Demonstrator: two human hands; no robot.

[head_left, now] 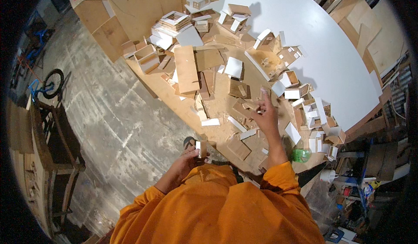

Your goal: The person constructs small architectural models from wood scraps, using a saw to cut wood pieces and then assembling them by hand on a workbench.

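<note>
Nearest, just off six o'clock, the left hand (pixel 190 158) pinches a small wood-and-white block (pixel 201 149). At three o'clock, the right hand (pixel 265 113) is over the worktable (pixel 220 108), forefinger extended; whether it grips anything, I cannot tell. Farther, at twelve, a little house (pixel 199 0).

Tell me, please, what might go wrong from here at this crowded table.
The left hand holds a small wood-and-white block off the table, so it could drop to the floor if the grip slips. The right hand is among loose wooden pieces and might nudge some out of place. The green container near the right forearm could perhaps be knocked.
</note>
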